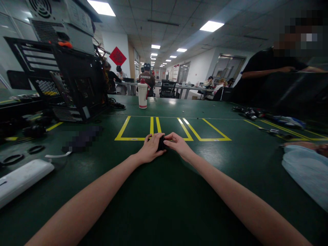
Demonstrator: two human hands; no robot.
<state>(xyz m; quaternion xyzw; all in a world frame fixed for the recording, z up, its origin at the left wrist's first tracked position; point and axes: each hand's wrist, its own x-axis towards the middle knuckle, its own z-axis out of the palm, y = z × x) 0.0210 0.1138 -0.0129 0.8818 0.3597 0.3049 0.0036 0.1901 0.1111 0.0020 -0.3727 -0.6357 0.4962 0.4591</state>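
Observation:
My left hand (150,149) is wrapped round a small black object (161,143) at the middle of the green table (164,198). The thumb and fingers of my right hand (176,143) pinch the right side of the same object. Both hands are close to the tabletop, just in front of the yellow tape outlines (133,139). Most of the black object is hidden by my fingers, so I cannot tell its kind.
An open computer case (69,82) stands at the left, with a power supply (61,24) on top. Nearer are a white power strip (25,179) and black rings (36,149). A white cup (142,95) stands beyond my hands. At right are tools (274,132), a pale-blue sleeve (302,167) and a co-worker (269,68).

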